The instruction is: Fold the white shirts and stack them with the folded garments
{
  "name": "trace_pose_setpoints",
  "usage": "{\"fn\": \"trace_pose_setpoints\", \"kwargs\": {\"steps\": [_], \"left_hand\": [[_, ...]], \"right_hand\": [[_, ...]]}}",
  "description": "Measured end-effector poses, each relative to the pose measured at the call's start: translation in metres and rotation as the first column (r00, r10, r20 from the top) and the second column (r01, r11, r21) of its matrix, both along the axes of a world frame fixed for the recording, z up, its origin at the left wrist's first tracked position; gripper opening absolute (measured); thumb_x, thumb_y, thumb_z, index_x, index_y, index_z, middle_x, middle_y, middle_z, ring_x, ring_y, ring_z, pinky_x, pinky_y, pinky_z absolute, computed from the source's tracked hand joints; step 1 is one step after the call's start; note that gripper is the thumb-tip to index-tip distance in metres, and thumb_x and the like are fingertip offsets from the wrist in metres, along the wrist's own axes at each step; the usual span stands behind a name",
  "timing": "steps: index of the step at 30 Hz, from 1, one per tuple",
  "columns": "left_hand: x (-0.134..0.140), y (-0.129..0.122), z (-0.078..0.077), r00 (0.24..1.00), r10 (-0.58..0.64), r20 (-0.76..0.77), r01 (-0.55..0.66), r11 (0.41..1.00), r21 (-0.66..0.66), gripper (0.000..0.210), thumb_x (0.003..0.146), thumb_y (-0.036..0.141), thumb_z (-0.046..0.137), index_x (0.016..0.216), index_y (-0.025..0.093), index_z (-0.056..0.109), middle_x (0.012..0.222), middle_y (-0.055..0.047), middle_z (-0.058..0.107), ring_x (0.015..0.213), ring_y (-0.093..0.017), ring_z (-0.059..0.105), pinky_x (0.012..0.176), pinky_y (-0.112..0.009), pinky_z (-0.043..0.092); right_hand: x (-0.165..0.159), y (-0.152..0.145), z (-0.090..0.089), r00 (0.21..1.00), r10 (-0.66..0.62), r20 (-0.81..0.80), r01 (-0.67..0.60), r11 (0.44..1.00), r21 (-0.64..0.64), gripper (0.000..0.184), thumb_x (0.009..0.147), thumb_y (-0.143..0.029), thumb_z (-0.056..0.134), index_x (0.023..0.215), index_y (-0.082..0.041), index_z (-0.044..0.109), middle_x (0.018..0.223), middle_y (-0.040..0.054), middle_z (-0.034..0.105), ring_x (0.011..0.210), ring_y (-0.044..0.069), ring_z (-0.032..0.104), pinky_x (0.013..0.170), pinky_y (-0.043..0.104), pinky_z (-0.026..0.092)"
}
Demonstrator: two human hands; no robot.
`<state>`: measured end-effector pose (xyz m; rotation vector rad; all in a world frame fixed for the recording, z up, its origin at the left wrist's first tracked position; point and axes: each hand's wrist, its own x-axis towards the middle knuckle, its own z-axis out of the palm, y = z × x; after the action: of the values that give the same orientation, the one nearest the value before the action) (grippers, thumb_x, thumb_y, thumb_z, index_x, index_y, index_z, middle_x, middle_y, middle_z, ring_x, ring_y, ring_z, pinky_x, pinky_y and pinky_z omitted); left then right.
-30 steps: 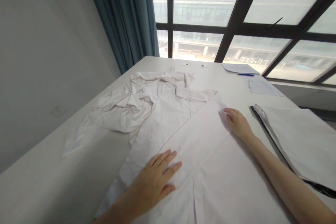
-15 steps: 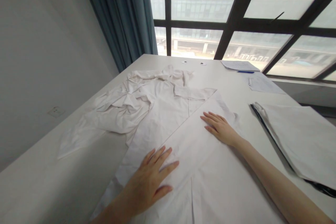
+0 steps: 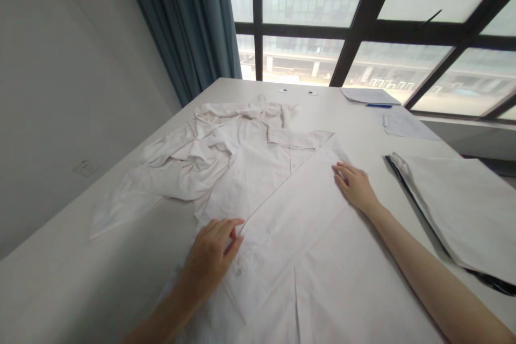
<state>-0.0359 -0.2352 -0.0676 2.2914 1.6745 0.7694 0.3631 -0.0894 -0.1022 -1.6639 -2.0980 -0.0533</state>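
Note:
A long white coat (image 3: 258,172) lies spread on the white table, one side folded over along a diagonal edge, its sleeves bunched at the left and a cuffed end across the top. My left hand (image 3: 212,247) is closed at the lower end of that diagonal edge, thumb and forefinger pinching the cloth. A small button (image 3: 238,272) shows just below it. At the coat's right side, my right hand (image 3: 357,185) has its fingers bent and drawn together on the fabric; its fingertips are partly hidden.
To the right lies a folded white cloth-like bundle (image 3: 463,204) with a black edge. Papers (image 3: 368,96) and a blue pen (image 3: 379,105) sit at the far right of the table (image 3: 121,279). A blue curtain (image 3: 189,21), a wall and windows surround it.
Both hands lay flat with fingers spread on the coat. My left hand has moved left and closed on the folded edge; my right hand has shifted right and its fingers have curled in.

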Motion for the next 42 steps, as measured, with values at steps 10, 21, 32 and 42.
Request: {"fn": "trace_pose_setpoints", "kwargs": {"steps": [10, 21, 32, 42], "left_hand": [[0.010, -0.008, 0.008, 0.913, 0.090, 0.398, 0.010, 0.970, -0.242, 0.025, 0.091, 0.033, 0.050, 0.109, 0.020, 0.062, 0.078, 0.000, 0.061, 0.061, -0.011, 0.060, 0.049, -0.017, 0.049], [0.010, -0.009, 0.009, 0.960, -0.088, 0.264, 0.103, 0.994, -0.043, 0.025, 0.094, 0.023, 0.044, 0.102, 0.023, 0.068, 0.115, -0.007, 0.065, 0.100, -0.018, 0.066, 0.075, -0.026, 0.059], [0.005, -0.004, 0.001, 0.895, -0.015, 0.446, 0.128, 0.966, -0.224, 0.015, 0.087, 0.021, 0.050, 0.090, 0.019, 0.064, 0.115, -0.008, 0.064, 0.105, -0.018, 0.064, 0.089, -0.032, 0.057], [0.015, -0.022, 0.025, 0.849, -0.525, -0.066, 0.522, 0.851, -0.055, 0.010, 0.081, 0.020, 0.067, 0.089, 0.021, 0.060, 0.100, -0.004, 0.061, 0.096, -0.019, 0.056, 0.088, -0.032, 0.046]], "right_hand": [[0.002, -0.003, 0.010, 0.984, -0.169, -0.060, 0.176, 0.977, 0.125, 0.031, 0.085, -0.022, 0.044, 0.101, -0.021, 0.070, 0.111, 0.0073, 0.071, 0.102, 0.028, 0.061, 0.091, 0.047, 0.046], [0.004, -0.011, 0.018, 0.923, -0.362, -0.130, 0.375, 0.921, 0.103, 0.029, 0.080, -0.023, 0.047, 0.096, -0.025, 0.071, 0.113, 0.0068, 0.065, 0.104, 0.029, 0.053, 0.072, 0.040, 0.050], [0.021, 0.000, 0.011, 0.876, -0.173, -0.450, 0.291, 0.934, 0.207, 0.039, 0.064, -0.010, 0.042, 0.085, -0.022, 0.072, 0.100, 0.0080, 0.065, 0.088, 0.022, 0.062, 0.072, 0.036, 0.053], [0.020, 0.000, 0.007, 0.880, -0.164, -0.445, 0.279, 0.938, 0.206, 0.038, 0.064, -0.008, 0.042, 0.083, -0.021, 0.073, 0.097, 0.0079, 0.065, 0.092, 0.024, 0.061, 0.081, 0.040, 0.050]]}}
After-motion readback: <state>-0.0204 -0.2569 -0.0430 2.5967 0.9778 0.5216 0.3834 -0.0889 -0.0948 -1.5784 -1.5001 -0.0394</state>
